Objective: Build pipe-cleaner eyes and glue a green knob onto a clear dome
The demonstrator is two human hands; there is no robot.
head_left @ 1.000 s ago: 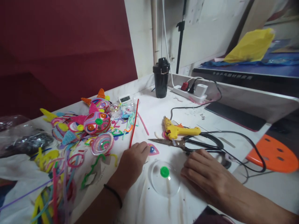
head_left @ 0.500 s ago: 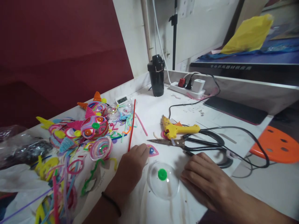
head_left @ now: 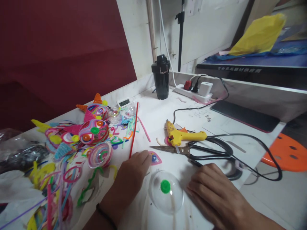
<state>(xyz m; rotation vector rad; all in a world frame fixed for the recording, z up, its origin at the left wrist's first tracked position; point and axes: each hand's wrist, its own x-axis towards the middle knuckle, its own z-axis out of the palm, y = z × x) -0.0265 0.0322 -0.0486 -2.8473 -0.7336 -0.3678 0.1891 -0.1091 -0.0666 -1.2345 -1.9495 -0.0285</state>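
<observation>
My left hand (head_left: pixel 131 174) rests on the white table with its fingers curled down and together. A red pipe cleaner (head_left: pixel 134 131) runs up from behind its knuckles; whether the fingers hold it is hidden. Just beyond the fingertips lies a flat pink-edged shape (head_left: pixel 155 158) with a blue centre. Between my hands sits a clear plastic dome (head_left: pixel 176 199) bearing a coiled green disc (head_left: pixel 165 186). To its right, my right hand (head_left: pixel 213 188) lies closed, fingers bent together and their inside out of sight. A dark, thin end (head_left: pixel 194 163) pokes out behind its knuckles.
Black-handled scissors (head_left: pixel 211 150) and a yellow glue gun (head_left: pixel 187 135) lie beyond my right hand. Colourful fish-like crafts (head_left: pixel 93 132) and pipe cleaner scraps crowd the left. Farther back are a black shaker bottle (head_left: pixel 161 78), a power strip (head_left: pixel 192 94) and a phone (head_left: pixel 244 115).
The view has shifted slightly, so the dome and hands appear a little lower. Both hands keep nearly the same pose and place beside the dome.
</observation>
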